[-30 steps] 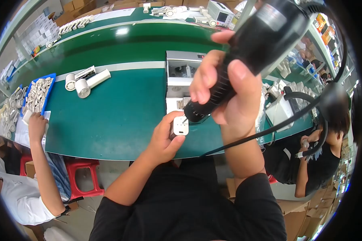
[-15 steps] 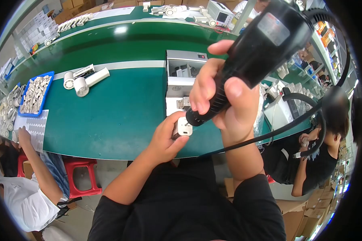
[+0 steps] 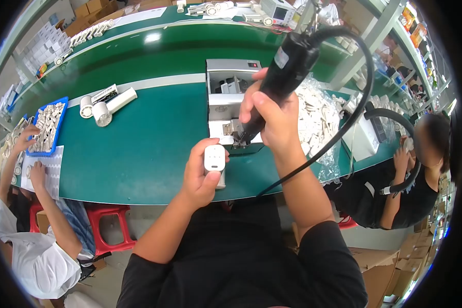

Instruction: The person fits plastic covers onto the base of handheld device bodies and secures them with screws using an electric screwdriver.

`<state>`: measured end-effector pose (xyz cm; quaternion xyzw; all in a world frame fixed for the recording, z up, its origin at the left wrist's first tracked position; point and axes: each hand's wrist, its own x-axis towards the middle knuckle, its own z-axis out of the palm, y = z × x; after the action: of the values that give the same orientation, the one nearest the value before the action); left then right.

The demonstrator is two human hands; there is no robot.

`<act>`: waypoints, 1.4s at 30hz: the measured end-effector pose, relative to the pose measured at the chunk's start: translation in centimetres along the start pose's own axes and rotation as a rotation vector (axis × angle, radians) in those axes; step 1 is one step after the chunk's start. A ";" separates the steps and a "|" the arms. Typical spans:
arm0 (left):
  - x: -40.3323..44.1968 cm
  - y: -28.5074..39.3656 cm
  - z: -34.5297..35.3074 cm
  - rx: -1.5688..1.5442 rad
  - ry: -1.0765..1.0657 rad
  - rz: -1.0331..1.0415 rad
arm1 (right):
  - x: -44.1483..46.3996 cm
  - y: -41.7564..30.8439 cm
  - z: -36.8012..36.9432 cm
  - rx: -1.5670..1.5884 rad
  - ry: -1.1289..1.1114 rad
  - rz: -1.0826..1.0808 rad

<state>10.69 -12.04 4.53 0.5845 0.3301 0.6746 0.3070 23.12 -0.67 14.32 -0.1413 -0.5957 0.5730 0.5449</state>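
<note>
While the worker's R hand [image 3: 280,117] is clamped round the black power driver [image 3: 291,64], its tip down at the front of the metal feeder box [image 3: 220,112], the L hand [image 3: 195,177] has fingers & thumb closed on the white handheld unit [image 3: 214,155], held end-up over the green bench [image 3: 138,159] near its front edge. Work on this pc. looks partway: the end cap seems seated, w/ small holes & a slot showing, but any screws are too small to tell, so fastening can't be called complete. Driver & unit are apart, i.e. nothing's being driven in now. Two white fans [image 3: 102,114] lie off to the L, finish unclear. Qty. of loose parts in the blue tray [image 3: 64,116] & plastic bag [image 3: 313,115] suggests plenty left, approx.
</note>
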 end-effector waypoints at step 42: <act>-0.2 0.0 0.0 -0.015 -0.003 -0.072 | -0.4 0.1 0.1 -0.018 0.019 -0.089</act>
<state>10.67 -12.22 4.42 0.5707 0.3455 0.6648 0.3359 23.18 -1.04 14.06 -0.1248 -0.6013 0.5416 0.5740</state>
